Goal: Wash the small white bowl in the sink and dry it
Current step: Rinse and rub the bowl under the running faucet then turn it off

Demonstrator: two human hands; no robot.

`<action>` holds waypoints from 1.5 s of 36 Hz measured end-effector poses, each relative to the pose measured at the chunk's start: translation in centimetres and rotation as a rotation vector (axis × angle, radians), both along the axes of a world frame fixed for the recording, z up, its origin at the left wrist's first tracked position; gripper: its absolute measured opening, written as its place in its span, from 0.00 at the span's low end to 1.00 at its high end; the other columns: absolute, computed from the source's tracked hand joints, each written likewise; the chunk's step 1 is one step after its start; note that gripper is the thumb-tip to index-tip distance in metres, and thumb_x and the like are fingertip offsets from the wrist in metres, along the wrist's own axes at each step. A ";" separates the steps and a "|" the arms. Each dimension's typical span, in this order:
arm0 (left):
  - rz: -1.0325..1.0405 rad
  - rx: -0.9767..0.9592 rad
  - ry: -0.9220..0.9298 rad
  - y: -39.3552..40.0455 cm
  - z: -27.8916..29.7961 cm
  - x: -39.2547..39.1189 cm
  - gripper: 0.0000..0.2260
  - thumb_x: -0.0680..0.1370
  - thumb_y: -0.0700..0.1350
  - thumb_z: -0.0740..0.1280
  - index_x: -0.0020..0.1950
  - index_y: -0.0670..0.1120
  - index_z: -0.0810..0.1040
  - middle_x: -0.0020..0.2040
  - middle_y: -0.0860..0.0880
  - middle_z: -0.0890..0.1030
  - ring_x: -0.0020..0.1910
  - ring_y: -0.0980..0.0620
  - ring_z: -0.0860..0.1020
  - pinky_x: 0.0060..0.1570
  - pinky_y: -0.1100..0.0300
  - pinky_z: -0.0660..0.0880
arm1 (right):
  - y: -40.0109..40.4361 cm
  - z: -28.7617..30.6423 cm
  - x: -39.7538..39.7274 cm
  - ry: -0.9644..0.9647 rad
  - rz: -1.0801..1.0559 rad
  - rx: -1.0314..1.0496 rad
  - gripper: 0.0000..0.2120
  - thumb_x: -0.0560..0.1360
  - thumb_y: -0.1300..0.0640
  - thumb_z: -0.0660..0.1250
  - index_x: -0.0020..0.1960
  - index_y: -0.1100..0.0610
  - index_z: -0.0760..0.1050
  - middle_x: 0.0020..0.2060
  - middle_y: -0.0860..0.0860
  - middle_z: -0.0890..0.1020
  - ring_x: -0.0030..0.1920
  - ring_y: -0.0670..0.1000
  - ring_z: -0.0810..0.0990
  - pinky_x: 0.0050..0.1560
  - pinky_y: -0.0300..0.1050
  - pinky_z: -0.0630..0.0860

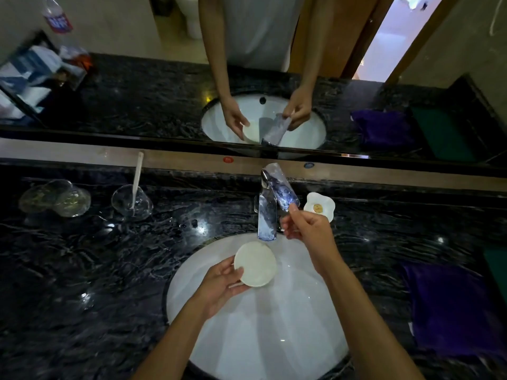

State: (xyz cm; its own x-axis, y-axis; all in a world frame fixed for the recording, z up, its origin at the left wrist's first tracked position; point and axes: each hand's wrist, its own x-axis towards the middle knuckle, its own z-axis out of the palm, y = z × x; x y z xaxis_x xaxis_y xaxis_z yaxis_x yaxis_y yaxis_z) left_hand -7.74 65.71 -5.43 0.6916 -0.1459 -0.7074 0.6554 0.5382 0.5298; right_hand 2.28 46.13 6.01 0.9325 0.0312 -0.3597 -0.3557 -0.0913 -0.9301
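Small white bowl (255,263) held over the sink (301,311), just below the faucet spout (266,223); left hand (219,283) fingers curled round its near rim; right hand (307,229) fingers pinching the faucet lever (279,187). Judged light, rigid, breakable, slick once wet; rim grip advised. No legible writing; bottle label (59,23) blurred.

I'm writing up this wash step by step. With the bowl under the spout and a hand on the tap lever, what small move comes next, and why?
Probably lift the tap lever with the right hand: its fingers already pinch the lever's end, no water shows at the spout, and the left hand holds the small white bowl just below it over the sink.
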 end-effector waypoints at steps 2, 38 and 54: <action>-0.016 0.021 -0.004 0.2 0.1 -0.2 0.19 0.79 0.33 0.67 0.70 0.40 0.74 0.65 0.42 0.81 0.62 0.40 0.81 0.58 0.43 0.80 | -0.2 -0.6 -0.4 0.034 -0.014 0.007 0.18 0.81 0.49 0.66 0.39 0.59 0.84 0.33 0.54 0.85 0.33 0.50 0.80 0.42 0.47 0.79; -0.342 0.906 -0.490 0.7 6.6 -2.3 0.23 0.72 0.37 0.76 0.63 0.55 0.81 0.54 0.52 0.84 0.48 0.52 0.82 0.51 0.55 0.81 | 0.5 -6.3 -9.0 0.603 0.086 0.337 0.35 0.79 0.28 0.44 0.61 0.51 0.80 0.58 0.49 0.86 0.65 0.51 0.78 0.75 0.61 0.64; -0.439 1.163 -0.803 0.1 10.3 -2.8 0.25 0.74 0.43 0.75 0.70 0.53 0.76 0.50 0.55 0.80 0.50 0.59 0.78 0.54 0.59 0.77 | -0.1 -4.0 -9.0 0.497 0.131 0.484 0.39 0.79 0.29 0.43 0.66 0.54 0.79 0.61 0.52 0.85 0.69 0.51 0.77 0.77 0.65 0.61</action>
